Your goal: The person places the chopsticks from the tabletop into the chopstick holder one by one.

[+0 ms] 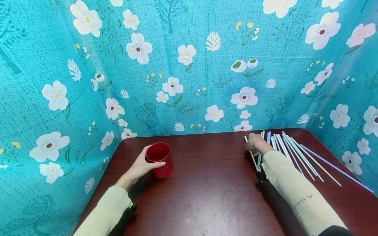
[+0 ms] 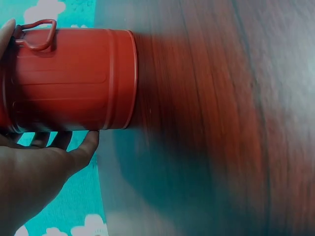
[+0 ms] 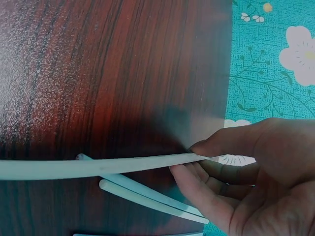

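Note:
My left hand grips a red metal bucket at the back left of the table, thumb on the near side. In the left wrist view the bucket shows a small wire handle on its side. At the back right, my right hand pinches one end of a white straw between thumb and forefinger. Beneath that straw, two pale straws lie on the table. Several pastel straws spread out just right of this hand; the forearm hides part of them.
The dark red-brown table has a glossy wood-grain top. A turquoise flowered cloth hangs behind it and along both sides. One lilac straw reaches towards the table's right edge.

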`<state>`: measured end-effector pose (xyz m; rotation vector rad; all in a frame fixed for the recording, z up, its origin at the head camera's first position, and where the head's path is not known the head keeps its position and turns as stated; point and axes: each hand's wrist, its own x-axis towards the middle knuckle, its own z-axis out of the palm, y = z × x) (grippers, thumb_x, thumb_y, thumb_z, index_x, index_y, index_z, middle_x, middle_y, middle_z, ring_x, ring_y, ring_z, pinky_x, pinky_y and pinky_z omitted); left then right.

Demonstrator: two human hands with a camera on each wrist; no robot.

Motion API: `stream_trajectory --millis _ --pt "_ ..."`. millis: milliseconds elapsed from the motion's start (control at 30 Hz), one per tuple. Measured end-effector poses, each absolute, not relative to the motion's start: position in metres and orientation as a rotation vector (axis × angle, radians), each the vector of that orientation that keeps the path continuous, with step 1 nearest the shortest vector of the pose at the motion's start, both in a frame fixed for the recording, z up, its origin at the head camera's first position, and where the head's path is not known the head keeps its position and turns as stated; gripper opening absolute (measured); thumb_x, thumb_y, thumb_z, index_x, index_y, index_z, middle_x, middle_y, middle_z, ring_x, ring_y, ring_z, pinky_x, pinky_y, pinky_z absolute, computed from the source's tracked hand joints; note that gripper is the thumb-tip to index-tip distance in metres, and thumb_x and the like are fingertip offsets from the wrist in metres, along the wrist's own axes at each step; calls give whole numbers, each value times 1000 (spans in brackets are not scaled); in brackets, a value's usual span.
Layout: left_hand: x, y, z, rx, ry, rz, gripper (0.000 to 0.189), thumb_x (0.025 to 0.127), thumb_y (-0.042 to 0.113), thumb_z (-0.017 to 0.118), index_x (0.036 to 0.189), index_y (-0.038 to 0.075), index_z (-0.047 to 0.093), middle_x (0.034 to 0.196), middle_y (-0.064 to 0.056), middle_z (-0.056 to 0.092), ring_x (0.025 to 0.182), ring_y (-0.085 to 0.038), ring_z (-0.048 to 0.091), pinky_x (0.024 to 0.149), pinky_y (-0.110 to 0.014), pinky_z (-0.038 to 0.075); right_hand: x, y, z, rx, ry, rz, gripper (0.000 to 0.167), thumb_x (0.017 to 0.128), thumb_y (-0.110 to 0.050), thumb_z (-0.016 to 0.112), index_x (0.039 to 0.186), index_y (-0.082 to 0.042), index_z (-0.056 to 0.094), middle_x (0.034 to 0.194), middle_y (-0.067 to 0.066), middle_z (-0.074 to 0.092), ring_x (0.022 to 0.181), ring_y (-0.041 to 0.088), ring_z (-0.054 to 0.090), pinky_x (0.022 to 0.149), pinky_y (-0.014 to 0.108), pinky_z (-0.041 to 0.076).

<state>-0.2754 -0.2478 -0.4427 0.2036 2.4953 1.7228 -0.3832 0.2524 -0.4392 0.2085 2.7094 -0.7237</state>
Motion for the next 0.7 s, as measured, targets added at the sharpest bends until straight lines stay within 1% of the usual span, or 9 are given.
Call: stream_trajectory --millis 267,433,533,600,700 --pt "-278 -230 -444 214 2477 1713 96 72 29 94 149 23 36 146 -4 49 135 -33 45 87 -45 59 -373 257 -437 142 2730 -824 12 83 8 54 94 11 55 94 28 55 65 29 70 59 37 62" --pt "-280 -222 -445 227 2460 1725 96 73 28 94 149 24 36 146 -4 50 135 -32 45 87 -45 59 -372 258 -437 127 2718 -914 17 83 10 53 100 13 52 98 32 55 65 31 73 61 38 62" --pt "-281 -217 -444 226 2455 1729 95 72 29 94 148 25 36 145 -2 50 135 -31 45 87 -45 59 -372 258 -436 104 2726 -941 22 85 10 54 105 15 51 100 33 56 65 30 73 61 38 62" --pt "-282 -213 -444 222 2455 1730 95 72 29 94 147 26 37 145 -2 50 134 -31 45 87 -45 59 -373 259 -434 70 2734 -952 22 87 9 54 107 15 51 101 33 57 65 28 73 62 38 62" --pt "-284 -208 -443 223 2452 1738 96 71 30 95 147 26 37 145 -2 50 134 -31 46 86 -45 60 -371 259 -429 25 2751 -973 16 89 6 57 103 14 55 98 29 59 66 26 72 63 39 62"
